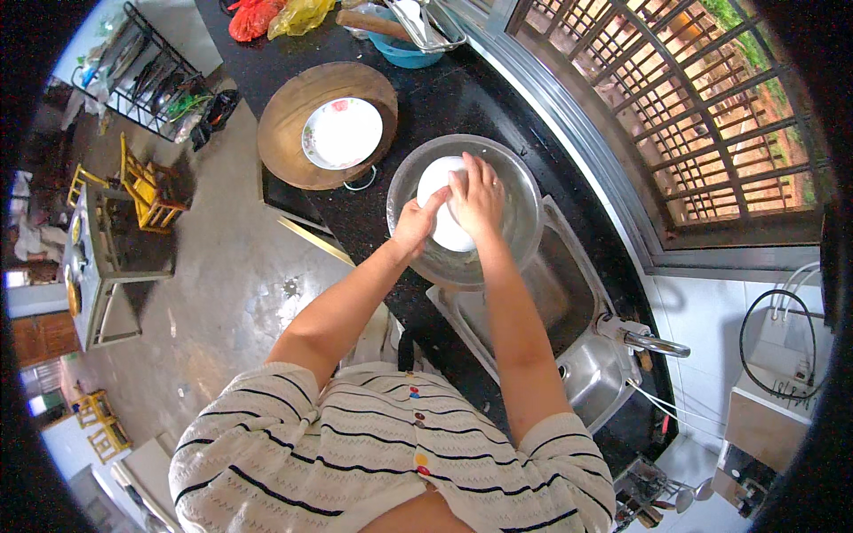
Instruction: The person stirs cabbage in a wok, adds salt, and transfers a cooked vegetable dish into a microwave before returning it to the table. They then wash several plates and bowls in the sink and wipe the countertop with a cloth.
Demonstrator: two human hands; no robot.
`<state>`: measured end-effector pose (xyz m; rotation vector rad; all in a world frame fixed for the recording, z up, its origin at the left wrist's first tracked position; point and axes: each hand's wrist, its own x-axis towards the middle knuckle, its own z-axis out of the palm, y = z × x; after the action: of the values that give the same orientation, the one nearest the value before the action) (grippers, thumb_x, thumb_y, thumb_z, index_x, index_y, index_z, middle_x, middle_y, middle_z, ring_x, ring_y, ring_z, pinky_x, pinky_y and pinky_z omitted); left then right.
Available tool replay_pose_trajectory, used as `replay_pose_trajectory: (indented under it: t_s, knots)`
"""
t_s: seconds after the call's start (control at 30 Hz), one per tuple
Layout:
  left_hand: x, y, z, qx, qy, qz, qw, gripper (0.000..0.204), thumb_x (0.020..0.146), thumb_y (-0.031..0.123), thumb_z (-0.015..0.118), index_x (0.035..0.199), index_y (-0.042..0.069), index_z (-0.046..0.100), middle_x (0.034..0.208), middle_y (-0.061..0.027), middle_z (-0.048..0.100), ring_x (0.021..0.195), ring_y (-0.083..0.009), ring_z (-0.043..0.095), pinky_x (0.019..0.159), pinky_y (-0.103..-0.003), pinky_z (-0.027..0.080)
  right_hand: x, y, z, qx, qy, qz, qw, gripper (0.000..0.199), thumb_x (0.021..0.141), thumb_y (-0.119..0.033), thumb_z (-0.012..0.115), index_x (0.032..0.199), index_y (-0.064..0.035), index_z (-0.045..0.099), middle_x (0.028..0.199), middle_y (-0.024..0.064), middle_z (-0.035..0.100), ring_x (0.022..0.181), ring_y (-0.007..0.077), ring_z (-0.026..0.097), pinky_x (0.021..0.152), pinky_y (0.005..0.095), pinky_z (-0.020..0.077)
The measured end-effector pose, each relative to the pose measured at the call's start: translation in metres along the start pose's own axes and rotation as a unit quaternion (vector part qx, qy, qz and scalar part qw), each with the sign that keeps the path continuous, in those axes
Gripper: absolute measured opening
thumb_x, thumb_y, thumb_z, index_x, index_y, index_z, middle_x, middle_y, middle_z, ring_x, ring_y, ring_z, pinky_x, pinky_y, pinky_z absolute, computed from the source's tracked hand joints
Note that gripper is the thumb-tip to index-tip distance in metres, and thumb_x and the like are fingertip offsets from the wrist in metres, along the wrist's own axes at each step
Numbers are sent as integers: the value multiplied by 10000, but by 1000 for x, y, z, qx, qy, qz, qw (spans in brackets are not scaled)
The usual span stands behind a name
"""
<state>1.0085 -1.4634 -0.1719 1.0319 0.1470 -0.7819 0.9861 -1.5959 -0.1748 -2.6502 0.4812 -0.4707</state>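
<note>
A white plate [442,202] lies inside a round metal basin [529,213] that sits on the black counter beside the sink. My left hand [416,224] grips the plate's near edge with the thumb over its rim. Across the plate's face lies my right hand [478,197], flat, its fingers spread and pointing away from me. Both forearms reach forward from my striped top.
A second white plate [342,133] rests on a round wooden board [289,124] to the left. The steel sink [569,320] and tap [653,342] are on the right, a barred window [702,115] beyond. A blue bowl [400,49] and plastic bags stand at the counter's far end.
</note>
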Motion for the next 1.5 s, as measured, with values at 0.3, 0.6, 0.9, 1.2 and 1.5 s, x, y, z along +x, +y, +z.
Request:
replay_pose_trajectory:
  t_s: [0.3,0.6,0.9,1.2,1.5]
  knots:
    - [18,3,-21,-136,5,-101,986,396,892,331,617,1096,-9,624,1046,-102,666,920,-200,646,816,-330,517,-13,88,-6,487,-171,332,789,499,884,-385,615,1134,45,581,1031,132,645,960,210,607,846,348,474]
    - [92,-74,-20,111,249,190,943,314,949,264,520,864,6,677,797,-46,673,678,-121,582,669,-264,456,-53,71,-51,599,49,296,742,453,832,-131,671,1220,24,494,1139,145,587,989,256,593,825,379,506]
    - [91,-106,18,-65,3,62,996,397,964,345,516,816,10,667,923,-94,698,796,-142,637,757,-300,507,-73,90,-15,611,141,329,705,315,864,-154,653,1121,-6,547,1094,126,617,925,247,631,800,397,528]
    - [52,-31,65,556,-199,477,651,257,870,236,476,1025,138,656,1120,-100,618,1180,-292,510,1021,-497,357,-75,61,-6,677,133,276,670,293,860,-148,657,1105,-22,559,1083,77,609,952,199,586,820,347,491]
    - [61,54,6,463,-237,95,849,430,684,354,813,946,43,674,840,-73,683,773,-166,644,716,-323,509,-42,102,-33,592,-111,221,767,249,815,-172,685,997,-30,590,917,22,605,840,121,553,748,277,450]
